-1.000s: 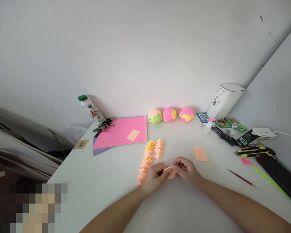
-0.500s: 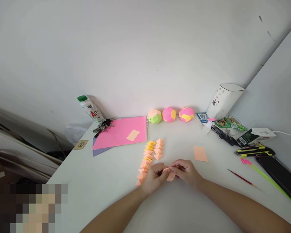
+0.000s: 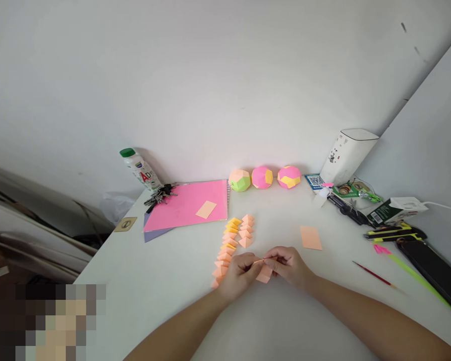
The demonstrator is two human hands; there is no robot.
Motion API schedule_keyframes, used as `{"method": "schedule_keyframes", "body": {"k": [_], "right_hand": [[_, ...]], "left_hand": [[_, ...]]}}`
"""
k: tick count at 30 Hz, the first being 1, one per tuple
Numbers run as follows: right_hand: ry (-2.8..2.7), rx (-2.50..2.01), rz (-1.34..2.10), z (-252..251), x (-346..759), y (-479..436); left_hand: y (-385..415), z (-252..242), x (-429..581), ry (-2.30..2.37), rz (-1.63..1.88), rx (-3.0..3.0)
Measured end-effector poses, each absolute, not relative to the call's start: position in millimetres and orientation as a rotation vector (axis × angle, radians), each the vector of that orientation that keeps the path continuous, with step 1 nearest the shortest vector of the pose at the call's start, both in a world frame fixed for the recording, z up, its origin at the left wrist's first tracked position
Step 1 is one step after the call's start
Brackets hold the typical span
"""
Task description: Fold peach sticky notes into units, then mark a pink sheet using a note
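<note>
A small piece of peach paper with folds in it is pinched between both hands, low in the middle of the view. My left hand grips its left side between thumb and fingers. On the other side, my right hand pinches the upper right edge; some of its fingertips are hidden behind the paper. Just beyond the left hand stand two rows of folded paper units, peach and orange. A flat peach paper sheet lies to the right of the right hand.
Three paper balls line the wall. Left are a pink sheet with a peach slip, keys and a bottle. Right are a white container, a utility knife, a thin brush and a black case.
The lower part of the held paper has tilted slightly and hangs a little lower. Both hands keep nearly the same place and grip.
</note>
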State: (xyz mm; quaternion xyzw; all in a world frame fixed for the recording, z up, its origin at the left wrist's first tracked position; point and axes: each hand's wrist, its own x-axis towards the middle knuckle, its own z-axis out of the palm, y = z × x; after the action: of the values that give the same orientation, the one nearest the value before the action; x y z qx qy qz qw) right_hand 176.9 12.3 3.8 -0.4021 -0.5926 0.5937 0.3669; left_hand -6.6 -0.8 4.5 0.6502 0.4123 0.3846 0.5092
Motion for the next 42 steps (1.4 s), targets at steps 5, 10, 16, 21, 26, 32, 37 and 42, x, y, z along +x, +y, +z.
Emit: {"method": "schedule_keyframes", "body": {"k": [5,10,16,21,26,32,37,42], "right_hand": [[-1.525,-1.035,1.538,3.2,177.1,13.0],[-1.503,-1.039,1.56,4.4,176.8,13.7],[-1.547,-1.02,1.538,4.7,176.9,14.0],[-1.635,-0.99,1.494,2.7,176.6,12.9],[-1.579,-1.041,1.497,3.9,176.3,11.7],[-1.507,-1.083,1.546,5.8,177.0,12.4],[-1.55,-1.029,1.56,7.5,175.9,12.7],[-1.553,-1.075,1.538,9.1,175.9,12.2]], "left_hand": [[-1.8,9.4,-7.9,0.96,0.924,1.587],[-3.2,13.3,-9.2,0.951,0.947,1.617],[-0.9,7.4,-5.0,0.996,1.046,1.47],[-0.8,5.6,-2.0,1.053,1.071,1.476],[-1.1,4.6,-3.0,1.088,1.132,1.382],[-1.7,6.0,-4.7,1.037,1.132,1.221],[-1.6,8.9,-3.1,1.018,1.041,1.281],[-1.2,8.0,-3.6,1.048,1.054,1.272]]}}
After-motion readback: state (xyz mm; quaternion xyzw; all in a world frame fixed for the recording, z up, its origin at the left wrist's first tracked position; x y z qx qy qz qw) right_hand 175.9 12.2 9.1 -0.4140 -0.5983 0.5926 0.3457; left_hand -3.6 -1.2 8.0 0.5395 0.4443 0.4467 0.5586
